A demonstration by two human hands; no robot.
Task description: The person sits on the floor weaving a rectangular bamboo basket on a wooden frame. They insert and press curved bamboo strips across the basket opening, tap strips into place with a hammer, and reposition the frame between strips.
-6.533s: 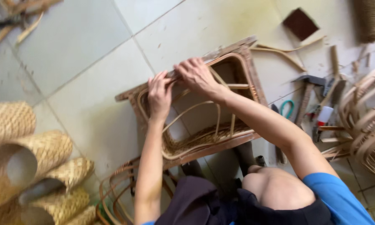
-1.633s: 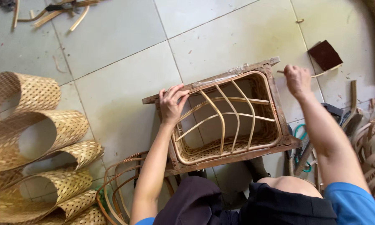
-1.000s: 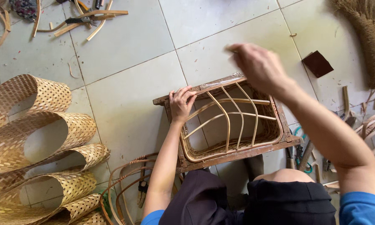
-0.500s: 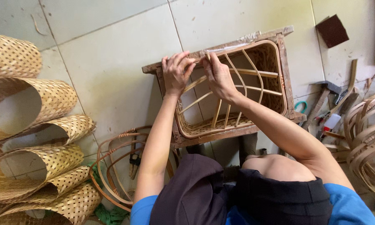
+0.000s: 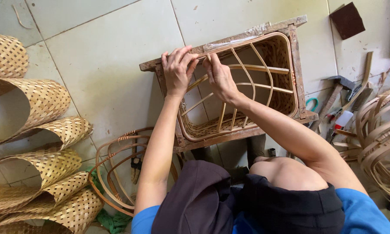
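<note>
Evidently light and springy, the rattan basket frame (image 5: 242,86) sits in a wooden mould (image 5: 296,65) on the floor, both the left hand (image 5: 177,71) and right hand (image 5: 218,76) pinching its rim's near-left corner, the stiffest hold.

A cane-weaving workshop, worked at floor level on pale tiles (image 5: 108,65). Both hands grip the near rim of a half-woven rattan basket (image 5: 242,86) seated inside a rough wooden frame (image 5: 299,60); well left of the grip lie curled sheets of woven cane matting (image 5: 39,130), and below it, beside the left forearm, bent rattan hoops (image 5: 117,173). Right of the grip, past the frame, lie a hammer (image 5: 333,93), green-handled scissors (image 5: 312,103) and coils of split cane strips (image 5: 381,138), with a dark sanding block (image 5: 347,19) above.
</note>
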